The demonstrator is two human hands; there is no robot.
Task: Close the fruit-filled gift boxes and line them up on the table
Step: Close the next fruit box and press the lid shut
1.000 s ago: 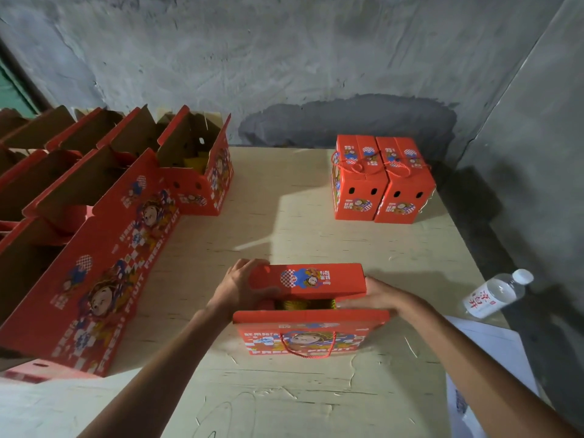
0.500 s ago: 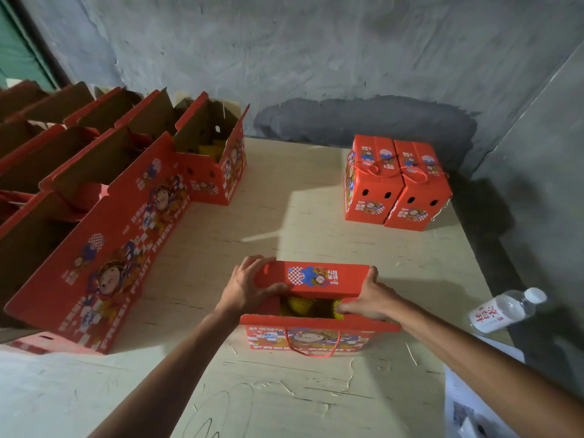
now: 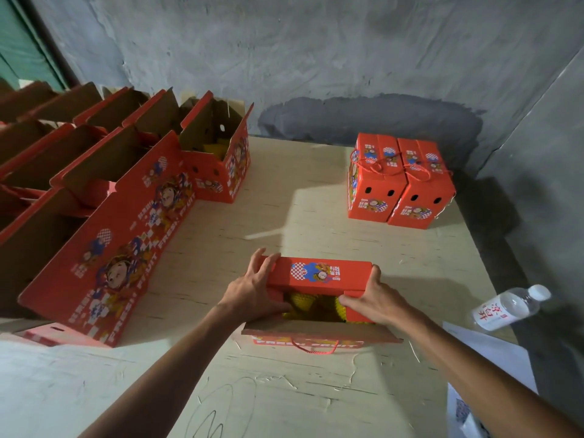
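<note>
- Progress looks early: 2 closed boxes (image 3: pixel 399 181) stand touching side by side at the far right of the table (image 3: pixel 284 216), lids folded down and red cord handles lying on top, so a line has been started.
- Box in hand (image 3: pixel 319 298) sits near the table's front edge, between the 2 forearms, and is only partly shut. Its far flap (image 3: pixel 319 273) is folded over the top, while the near flap (image 3: pixel 319 331), the one with the cord handle, is tipped outward toward the person.
- Yellow fruit (image 3: pixel 303 303) shows through the gap between the 2 flaps, so this box is filled but not closed.
- Left hand (image 3: pixel 252 292) grips the box's left end, fingers spread and curled over the corner of the far flap, thumb low by the opening.
- Right hand (image 3: pixel 369 300) holds the right end, fingers wrapped around the far flap's corner and the thumb pressing a small red side tab toward the opening.
- Step in hand, as I judge it: tucking the end tabs in and holding the far flap down before the near flap is brought over.
- Open boxes (image 3: pixel 132 184) crowd the left side in rows, flaps standing up; fruit shows in at least 1 of them (image 3: pixel 215 147), and the contents of the others are hidden. I cannot count them exactly, but most of the work plainly remains.
- Water bottle (image 3: pixel 508 306) lies on its side at the right edge, well apart from the box, beside white sheets (image 3: pixel 493 361).
</note>
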